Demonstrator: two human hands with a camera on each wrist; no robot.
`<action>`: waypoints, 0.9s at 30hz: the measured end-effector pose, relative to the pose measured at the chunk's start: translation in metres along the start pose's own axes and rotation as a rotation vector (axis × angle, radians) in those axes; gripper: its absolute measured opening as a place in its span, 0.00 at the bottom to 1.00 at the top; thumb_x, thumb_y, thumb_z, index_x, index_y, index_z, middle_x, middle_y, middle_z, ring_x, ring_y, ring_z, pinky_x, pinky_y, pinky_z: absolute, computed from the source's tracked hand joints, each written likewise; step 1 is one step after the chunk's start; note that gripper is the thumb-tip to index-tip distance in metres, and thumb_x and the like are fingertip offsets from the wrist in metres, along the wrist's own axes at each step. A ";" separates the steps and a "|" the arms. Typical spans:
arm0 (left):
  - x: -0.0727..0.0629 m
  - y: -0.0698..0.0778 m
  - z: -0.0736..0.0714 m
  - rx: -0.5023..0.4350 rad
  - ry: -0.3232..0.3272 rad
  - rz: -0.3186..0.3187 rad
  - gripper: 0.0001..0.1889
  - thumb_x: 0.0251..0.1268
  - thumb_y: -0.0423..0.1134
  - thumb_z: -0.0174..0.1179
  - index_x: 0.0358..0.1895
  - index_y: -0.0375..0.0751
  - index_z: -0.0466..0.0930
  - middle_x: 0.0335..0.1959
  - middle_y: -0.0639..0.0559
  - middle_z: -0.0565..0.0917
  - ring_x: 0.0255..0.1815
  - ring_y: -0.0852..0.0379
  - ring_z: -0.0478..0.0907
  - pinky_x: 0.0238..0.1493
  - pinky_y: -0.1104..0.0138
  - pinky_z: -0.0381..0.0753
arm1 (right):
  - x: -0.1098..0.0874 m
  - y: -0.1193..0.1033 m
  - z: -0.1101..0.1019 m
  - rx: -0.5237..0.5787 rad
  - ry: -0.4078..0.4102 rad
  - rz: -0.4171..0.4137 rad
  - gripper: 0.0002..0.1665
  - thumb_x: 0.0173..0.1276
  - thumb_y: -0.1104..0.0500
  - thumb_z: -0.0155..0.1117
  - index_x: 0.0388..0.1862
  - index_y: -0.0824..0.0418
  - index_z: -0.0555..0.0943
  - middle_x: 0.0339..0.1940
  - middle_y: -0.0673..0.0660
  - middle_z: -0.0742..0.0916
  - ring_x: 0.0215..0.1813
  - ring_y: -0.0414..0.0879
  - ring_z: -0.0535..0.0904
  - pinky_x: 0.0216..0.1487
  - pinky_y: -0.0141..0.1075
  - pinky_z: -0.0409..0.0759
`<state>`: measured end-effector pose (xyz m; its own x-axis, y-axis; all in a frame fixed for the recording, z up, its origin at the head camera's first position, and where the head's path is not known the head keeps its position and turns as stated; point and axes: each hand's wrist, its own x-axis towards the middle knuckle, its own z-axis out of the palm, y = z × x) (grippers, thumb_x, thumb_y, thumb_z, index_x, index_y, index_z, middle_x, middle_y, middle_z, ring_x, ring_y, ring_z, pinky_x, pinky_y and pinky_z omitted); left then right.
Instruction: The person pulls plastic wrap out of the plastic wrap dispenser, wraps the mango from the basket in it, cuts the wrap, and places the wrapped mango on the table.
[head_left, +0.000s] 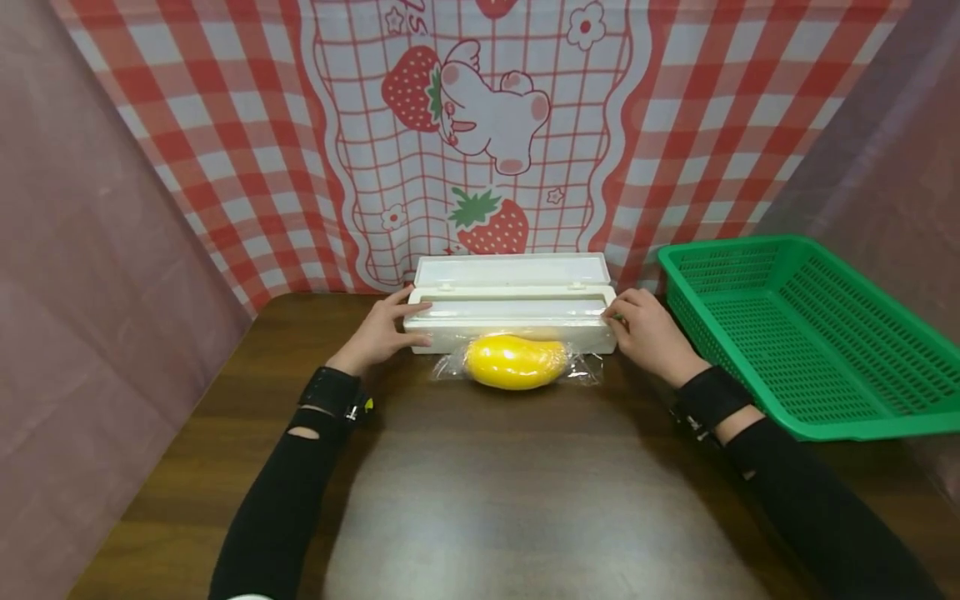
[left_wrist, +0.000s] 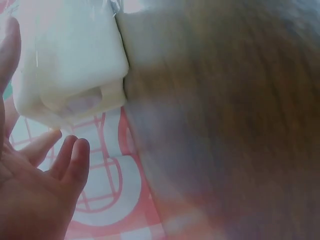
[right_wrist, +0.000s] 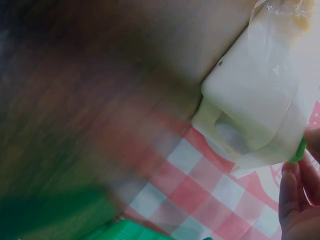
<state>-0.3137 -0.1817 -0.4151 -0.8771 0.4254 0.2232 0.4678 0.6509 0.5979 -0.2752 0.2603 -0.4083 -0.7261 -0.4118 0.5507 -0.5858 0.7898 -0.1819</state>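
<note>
A white cling film dispenser [head_left: 446, 333] lies at the back of the table with its lid [head_left: 512, 270] raised. Against its front rests a yellow mango-shaped fruit [head_left: 515, 362] wrapped in clear film, whose loose ends [head_left: 587, 368] stick out at both sides. My left hand [head_left: 378, 333] steadies the dispenser's left end, fingers extended, index finger on top and thumb at the front. At the other end my right hand [head_left: 651, 335] pinches a small green slider [right_wrist: 300, 150] between thumb and fingertips. Part of the slider is hidden by those fingers.
A green plastic basket [head_left: 720, 354] stands to the right, close to my right forearm. Behind the dispenser hangs a red-and-white checked cloth [head_left: 262, 150] with strawberry prints. The brown wooden table [head_left: 480, 492] stretches toward me.
</note>
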 end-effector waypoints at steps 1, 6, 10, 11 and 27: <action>-0.002 0.000 -0.002 0.005 -0.001 0.002 0.36 0.53 0.43 0.76 0.67 0.39 0.75 0.77 0.36 0.57 0.76 0.35 0.53 0.71 0.44 0.55 | 0.000 -0.001 0.000 -0.002 -0.002 0.001 0.03 0.63 0.70 0.69 0.36 0.69 0.84 0.39 0.63 0.81 0.42 0.58 0.73 0.43 0.49 0.75; -0.008 0.000 -0.007 0.004 0.038 0.000 0.36 0.54 0.43 0.76 0.67 0.39 0.75 0.75 0.39 0.62 0.73 0.38 0.57 0.69 0.45 0.59 | 0.002 -0.003 -0.004 -0.003 0.003 0.020 0.04 0.63 0.70 0.69 0.37 0.69 0.85 0.39 0.64 0.81 0.43 0.59 0.73 0.43 0.51 0.75; -0.009 0.006 -0.008 0.010 0.094 0.023 0.34 0.59 0.44 0.73 0.68 0.37 0.74 0.72 0.40 0.66 0.71 0.40 0.59 0.68 0.46 0.61 | 0.004 -0.005 -0.002 0.022 0.030 0.005 0.09 0.64 0.69 0.69 0.43 0.68 0.84 0.40 0.64 0.80 0.43 0.59 0.72 0.43 0.51 0.73; -0.009 0.010 -0.007 0.019 0.101 0.035 0.34 0.60 0.45 0.72 0.68 0.37 0.74 0.72 0.40 0.67 0.71 0.40 0.59 0.68 0.46 0.61 | 0.004 -0.007 0.000 0.030 0.036 -0.007 0.11 0.64 0.68 0.70 0.45 0.68 0.84 0.41 0.65 0.80 0.43 0.59 0.72 0.43 0.50 0.72; 0.004 0.102 0.041 0.403 -0.048 0.169 0.51 0.47 0.76 0.64 0.71 0.46 0.71 0.63 0.49 0.73 0.63 0.50 0.67 0.58 0.58 0.74 | 0.022 -0.066 0.018 0.032 -0.301 -0.070 0.63 0.50 0.34 0.78 0.77 0.61 0.62 0.74 0.64 0.65 0.70 0.62 0.59 0.62 0.57 0.71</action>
<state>-0.2651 -0.0879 -0.3844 -0.7831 0.5694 0.2500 0.6176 0.7592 0.2054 -0.2594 0.1910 -0.3985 -0.7546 -0.5848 0.2976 -0.6459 0.7420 -0.1798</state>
